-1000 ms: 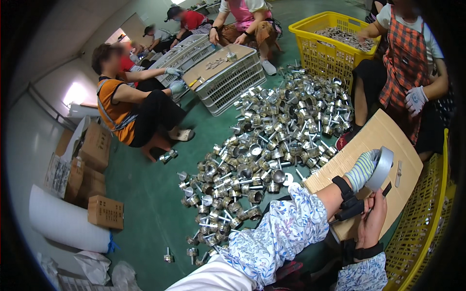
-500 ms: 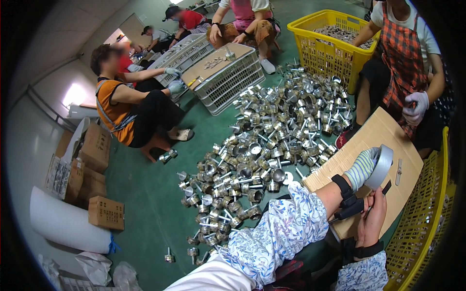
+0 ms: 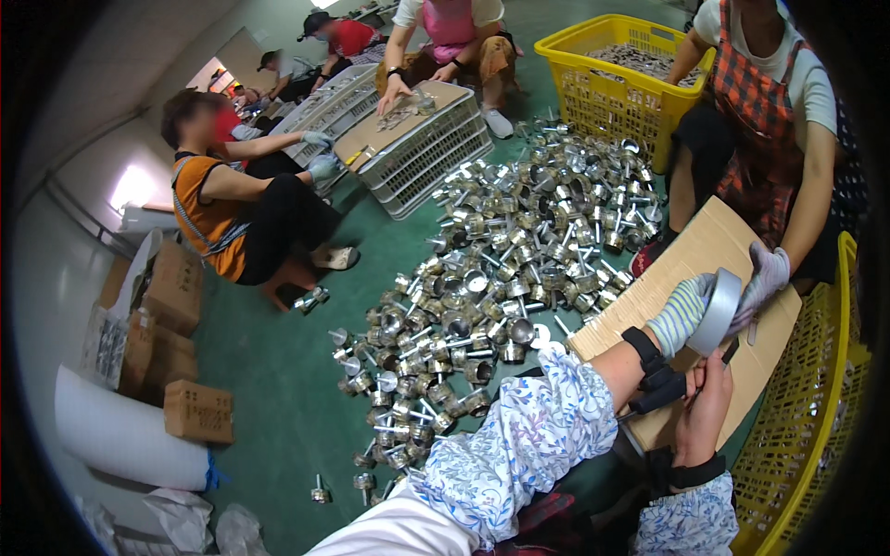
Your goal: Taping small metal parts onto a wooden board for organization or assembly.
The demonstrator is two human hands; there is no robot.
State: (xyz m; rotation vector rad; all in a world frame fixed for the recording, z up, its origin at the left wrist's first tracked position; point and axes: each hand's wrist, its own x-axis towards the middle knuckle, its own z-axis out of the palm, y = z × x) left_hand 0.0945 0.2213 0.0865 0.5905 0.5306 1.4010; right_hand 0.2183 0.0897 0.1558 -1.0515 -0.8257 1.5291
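In a striped knit glove, my left hand is closed on a wide grey tape roll, its fingertips hidden by the roll. My bare right hand is just below the roll, thumb and fingers pinched. A small dark flat piece sticks out at its fingertips; I cannot make out its kind. Both hands are over a cardboard sheet. Across from me, a co-worker's gloved hand reaches in beside the roll. A small metal strip lies partly covered on the cardboard near that hand.
A heap of metal cup-shaped parts with stems covers the floor ahead. Yellow baskets stand behind it and at my right. Co-workers sit around a cardboard-topped white crate. Cartons and a white foam roll lie left.
The co-worker opposite has brought a gloved hand down to the cardboard beside the tape roll. The person in pink now reaches onto the crate top. My hands have kept their hold.
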